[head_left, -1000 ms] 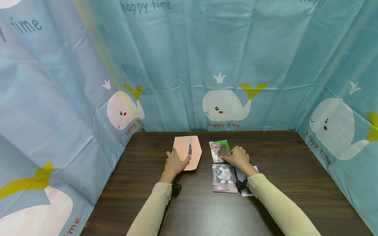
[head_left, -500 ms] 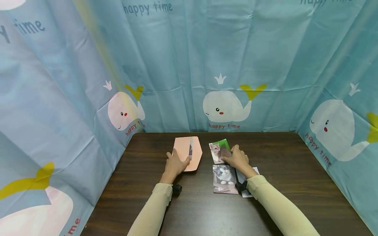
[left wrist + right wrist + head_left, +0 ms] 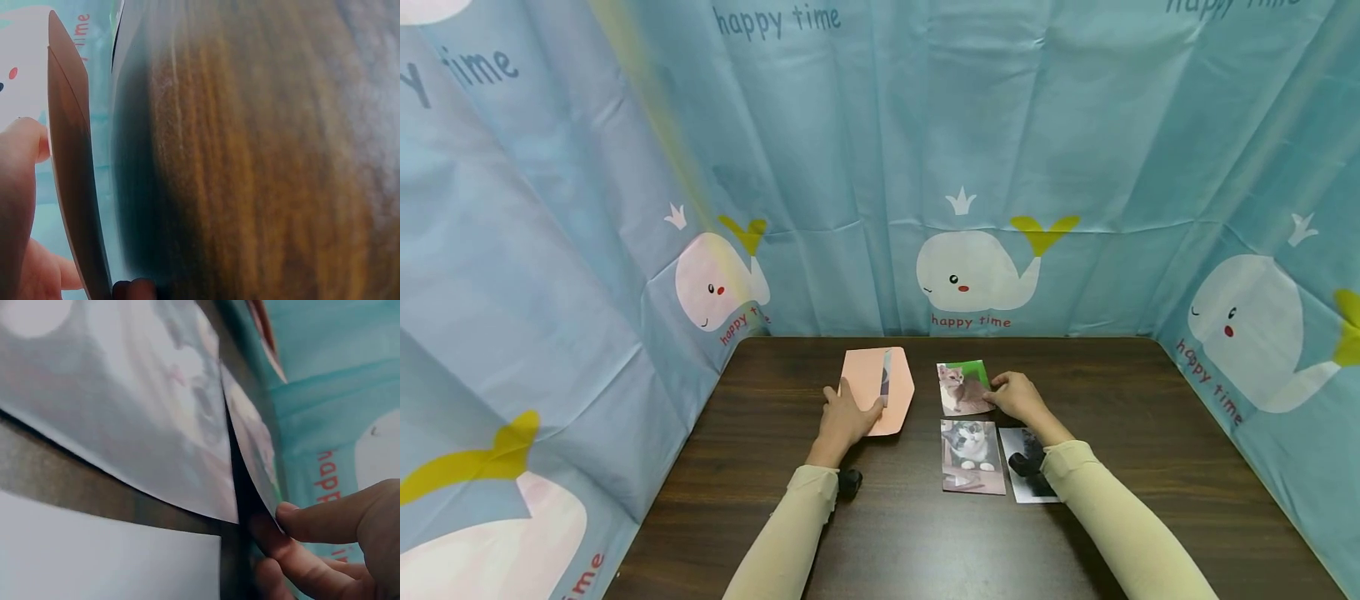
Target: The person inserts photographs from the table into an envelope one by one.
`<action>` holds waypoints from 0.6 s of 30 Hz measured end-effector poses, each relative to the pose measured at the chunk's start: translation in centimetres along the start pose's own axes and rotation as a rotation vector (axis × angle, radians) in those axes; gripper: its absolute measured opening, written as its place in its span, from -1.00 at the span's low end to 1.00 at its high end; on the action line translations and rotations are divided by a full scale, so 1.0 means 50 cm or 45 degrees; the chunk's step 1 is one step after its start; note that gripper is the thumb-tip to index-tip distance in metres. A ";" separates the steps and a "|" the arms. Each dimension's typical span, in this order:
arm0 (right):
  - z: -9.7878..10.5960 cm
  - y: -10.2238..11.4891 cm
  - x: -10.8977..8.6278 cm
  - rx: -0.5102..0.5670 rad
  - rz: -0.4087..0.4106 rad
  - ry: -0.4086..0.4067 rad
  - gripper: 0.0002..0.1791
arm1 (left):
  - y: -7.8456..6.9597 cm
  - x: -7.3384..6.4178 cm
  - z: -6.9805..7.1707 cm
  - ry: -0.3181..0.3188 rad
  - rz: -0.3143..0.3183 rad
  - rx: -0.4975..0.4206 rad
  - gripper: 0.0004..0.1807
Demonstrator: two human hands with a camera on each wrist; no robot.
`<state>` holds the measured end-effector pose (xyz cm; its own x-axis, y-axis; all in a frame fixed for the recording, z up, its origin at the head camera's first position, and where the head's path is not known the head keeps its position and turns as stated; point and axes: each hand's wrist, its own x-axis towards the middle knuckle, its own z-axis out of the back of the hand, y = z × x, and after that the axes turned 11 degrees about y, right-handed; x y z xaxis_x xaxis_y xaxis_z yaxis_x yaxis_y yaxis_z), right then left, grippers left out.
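In the head view my left hand [image 3: 844,415] holds a peach envelope [image 3: 867,371] by its near left side. In the left wrist view the envelope [image 3: 69,125] stands out edge-on, with the thumb on one face and fingertips at its lower end. Pinched at its right edge by my right hand [image 3: 1021,398] is a photo of a kitten on a green background [image 3: 961,392]. The right wrist view shows thumb and fingers on either side of this photo's edge. Just below it lies a photo of a grey-and-white cat [image 3: 972,457].
A third photo [image 3: 1026,487], pale with a dark figure, lies right of the cat photo, partly under the right wrist. A printed strip [image 3: 884,375] shows on the envelope. The dark wooden table [image 3: 910,550] ends at a blue whale-print curtain [image 3: 850,275].
The kitten photo has turned straighter and shifted slightly right along with my right hand. More of the third photo now shows. My left hand and the envelope have stayed put.
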<state>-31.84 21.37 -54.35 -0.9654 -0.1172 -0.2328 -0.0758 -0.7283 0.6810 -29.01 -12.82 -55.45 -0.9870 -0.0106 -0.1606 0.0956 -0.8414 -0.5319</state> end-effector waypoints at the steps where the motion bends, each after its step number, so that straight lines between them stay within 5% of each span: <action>1: 0.002 -0.001 0.000 0.031 -0.012 0.016 -0.54 | 0.000 0.000 0.000 0.001 -0.001 0.003 0.19; 11: 0.004 0.006 -0.003 0.316 0.067 0.027 -0.67 | -0.002 -0.002 0.005 0.010 -0.004 -0.023 0.17; 18: 0.004 0.028 -0.010 0.385 0.128 -0.028 -0.63 | -0.004 -0.005 0.007 0.017 -0.005 -0.030 0.16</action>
<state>-31.51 20.54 -53.13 -0.9767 -0.1613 -0.1414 -0.0475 -0.4800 0.8760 -28.84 -12.83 -55.01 -0.9856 0.0000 -0.1693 0.0948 -0.8285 -0.5519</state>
